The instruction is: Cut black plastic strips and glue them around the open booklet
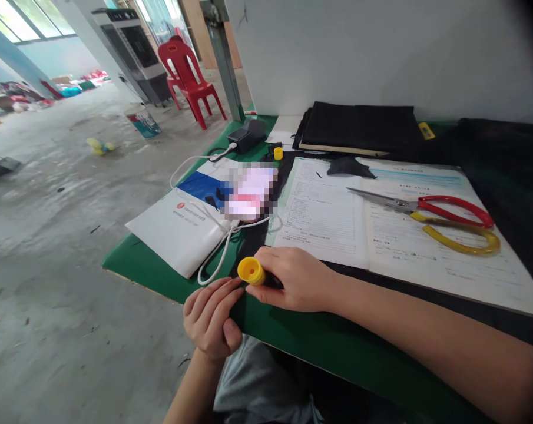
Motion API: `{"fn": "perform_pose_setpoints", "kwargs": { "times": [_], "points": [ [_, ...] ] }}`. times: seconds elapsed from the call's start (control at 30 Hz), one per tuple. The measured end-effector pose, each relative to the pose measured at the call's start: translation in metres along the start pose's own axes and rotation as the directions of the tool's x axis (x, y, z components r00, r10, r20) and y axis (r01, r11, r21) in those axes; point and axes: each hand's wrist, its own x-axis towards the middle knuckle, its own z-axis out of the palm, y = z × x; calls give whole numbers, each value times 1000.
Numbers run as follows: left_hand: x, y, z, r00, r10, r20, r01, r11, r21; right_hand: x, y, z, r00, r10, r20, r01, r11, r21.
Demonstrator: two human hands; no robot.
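Hands (pixel 248 291) together, fingers bent.

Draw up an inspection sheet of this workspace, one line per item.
Surface: green tabletop, partly under black material.
Things in hand: yellow-ended item, its lower part hidden.
Clutter: scissors and black scrap on open book; white booklet to the left; black stack behind.
Hands: right hand holds the item; left hand beside it, grip unclear.
Cables: white cable from blurred phone, looped near the front edge.
Surroundings: red chair, air cooler, littered floor.
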Motion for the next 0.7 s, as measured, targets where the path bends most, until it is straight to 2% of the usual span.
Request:
{"fn": "perform_pose_setpoints", "kwargs": {
  "times": [0.13,0.27,0.4,0.53,0.7],
  "points": [
    [0,0,0,1000,-12,4,12,1000,-16,-3,4,5,996,14,-88,-19,998,-55],
    [-1,0,0,1000,-13,2,13,1000,-21,-7,4,9,965,-78,-249,49,992,-120],
    [-1,0,1,1000,-23,-1,23,999,-31,-8,2,1,934,-57,-353,85,994,62],
    [-1,1,1,1000,-24,6,24,999,-36,-6,4,-4,959,-48,-281,115,967,227],
    [1,1,2,1000,-7,-16,7,999,-36,-3,8,1,975,-154,-159,183,965,189]
  ]
}}
